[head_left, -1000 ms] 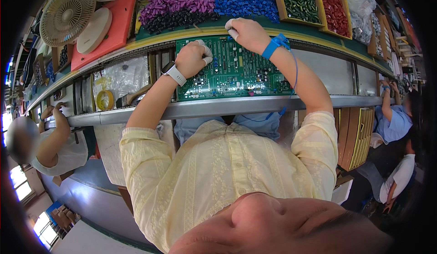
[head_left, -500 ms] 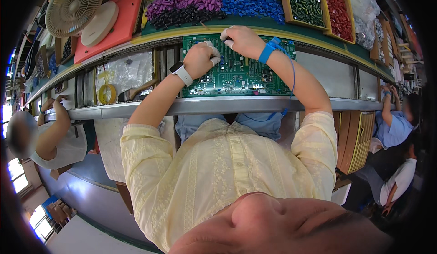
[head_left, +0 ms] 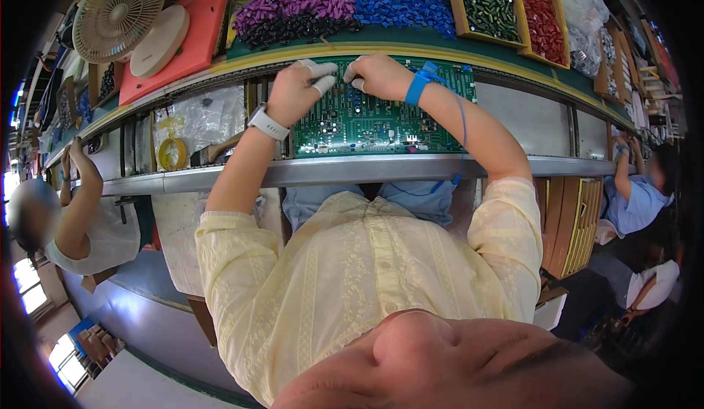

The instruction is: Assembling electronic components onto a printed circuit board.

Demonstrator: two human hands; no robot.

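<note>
A green circuit board (head_left: 381, 126) set with many small parts lies on the rail-edged line in front of me. Over its far left part is my left hand (head_left: 297, 90), with pale finger covers and a watch on the wrist. Its thumb and finger are drawn close together, pointing right. My right hand (head_left: 381, 77), wearing a blue wrist strap (head_left: 418, 86) with a cord, bends thumb and fingertips together just beside it, above the board's far edge. Whatever either hand pinches is too small or hidden to make out.
Beyond the board lie piles of purple parts (head_left: 301, 2), black parts (head_left: 293, 27) and blue parts (head_left: 403, 9). Boxes hold green parts (head_left: 485, 5) and red parts (head_left: 544, 24). A fan (head_left: 117, 13), a tape roll (head_left: 173, 152) and a brush (head_left: 213, 152) are to the left. Other people work on both sides.
My left hand has shifted left and slightly away from me over the board. The right hand has come left and a little nearer, its fingertips now close to the left ones.
</note>
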